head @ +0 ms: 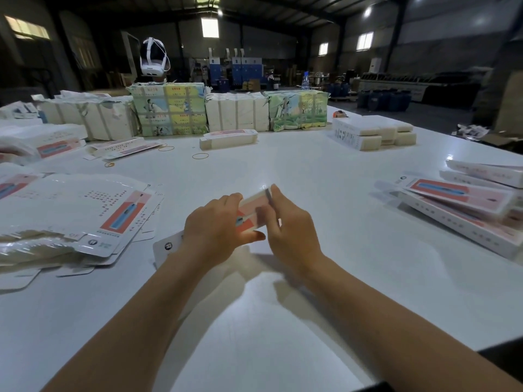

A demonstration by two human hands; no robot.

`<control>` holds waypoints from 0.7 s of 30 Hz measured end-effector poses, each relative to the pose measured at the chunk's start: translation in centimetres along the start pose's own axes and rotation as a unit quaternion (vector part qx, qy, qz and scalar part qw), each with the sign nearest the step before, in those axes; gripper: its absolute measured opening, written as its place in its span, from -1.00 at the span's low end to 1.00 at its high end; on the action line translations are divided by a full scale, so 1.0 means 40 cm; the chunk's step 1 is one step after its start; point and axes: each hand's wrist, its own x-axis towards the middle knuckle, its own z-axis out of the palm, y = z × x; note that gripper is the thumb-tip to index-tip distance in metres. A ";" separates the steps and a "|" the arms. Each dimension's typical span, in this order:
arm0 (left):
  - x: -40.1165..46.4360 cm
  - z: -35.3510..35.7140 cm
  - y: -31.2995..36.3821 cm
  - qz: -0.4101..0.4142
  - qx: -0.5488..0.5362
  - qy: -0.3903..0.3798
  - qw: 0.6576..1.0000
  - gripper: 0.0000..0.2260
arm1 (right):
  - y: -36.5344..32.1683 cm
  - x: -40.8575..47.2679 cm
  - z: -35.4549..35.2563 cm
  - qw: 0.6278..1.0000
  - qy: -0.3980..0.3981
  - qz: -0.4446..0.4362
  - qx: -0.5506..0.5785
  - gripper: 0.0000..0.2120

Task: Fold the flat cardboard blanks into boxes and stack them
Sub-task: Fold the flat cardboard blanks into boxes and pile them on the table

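A white cardboard blank with a red and blue print [252, 213] is held just above the white table [325, 179] at the centre of the head view. My left hand [215, 227] grips its left part, thumb under the front edge. My right hand [288, 224] grips its right end, fingers curled over the top edge. The blank's white tab pokes out behind my left wrist. A fanned pile of flat blanks [85, 216] lies to the left. Folded boxes [469, 205] are stacked at the right edge.
Wrapped bundles [169, 108] line the far side, with a white headset [152, 58] on top. A white stack [370, 131] sits far right, a small bundle [229, 138] mid-table, and rubber bands [200, 156] lie nearby. More blanks [42, 142] lie far left.
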 end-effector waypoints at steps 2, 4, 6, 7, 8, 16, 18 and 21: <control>-0.001 0.000 -0.002 0.008 0.007 0.013 1.000 -0.36 | -0.001 0.005 -0.008 0.993 0.011 0.065 0.093 -0.70; -0.003 -0.001 -0.003 0.015 0.013 0.027 0.999 -0.33 | 0.005 0.020 -0.019 0.965 0.005 0.152 0.214 -0.73; -0.004 -0.005 -0.003 0.021 0.017 0.040 0.999 -0.33 | 0.006 0.031 -0.027 0.919 -0.010 0.216 0.329 -0.79; -0.004 -0.007 -0.005 0.024 0.014 0.047 0.998 -0.33 | 0.005 0.035 -0.029 0.905 -0.011 0.224 0.362 -0.80; -0.005 -0.009 -0.005 0.029 0.009 0.057 0.998 -0.34 | 0.003 0.037 -0.030 0.898 -0.008 0.224 0.379 -0.81; -0.011 -0.014 0.005 0.057 -0.001 0.092 0.994 -0.33 | -0.003 0.031 -0.037 0.919 0.052 0.204 0.334 -0.92; -0.011 -0.014 0.009 0.055 0.010 0.090 0.994 -0.31 | -0.007 0.027 -0.034 0.935 0.064 0.180 0.299 -0.88; -0.008 -0.017 0.010 0.052 0.016 0.086 0.995 -0.31 | -0.011 0.024 -0.033 0.949 0.086 0.158 0.260 -0.76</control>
